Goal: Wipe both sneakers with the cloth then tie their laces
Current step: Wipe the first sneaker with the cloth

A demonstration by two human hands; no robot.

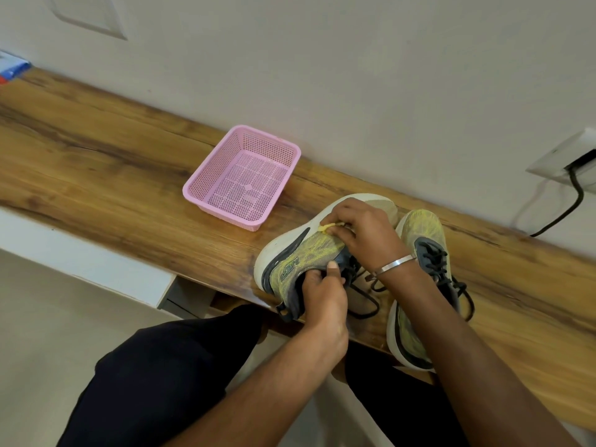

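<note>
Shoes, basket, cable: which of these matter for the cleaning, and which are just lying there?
Part of the job:
tilted sneaker, gripped by the left hand
yellow cloth, pinched by the right hand
second sneaker, laces untied

Just lying about:
pink basket
wall socket with black cable
wooden shelf

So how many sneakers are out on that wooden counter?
2. One sneaker is tipped on its side, held by the left hand and right hand; the other sneaker sits upright beside it.
</note>
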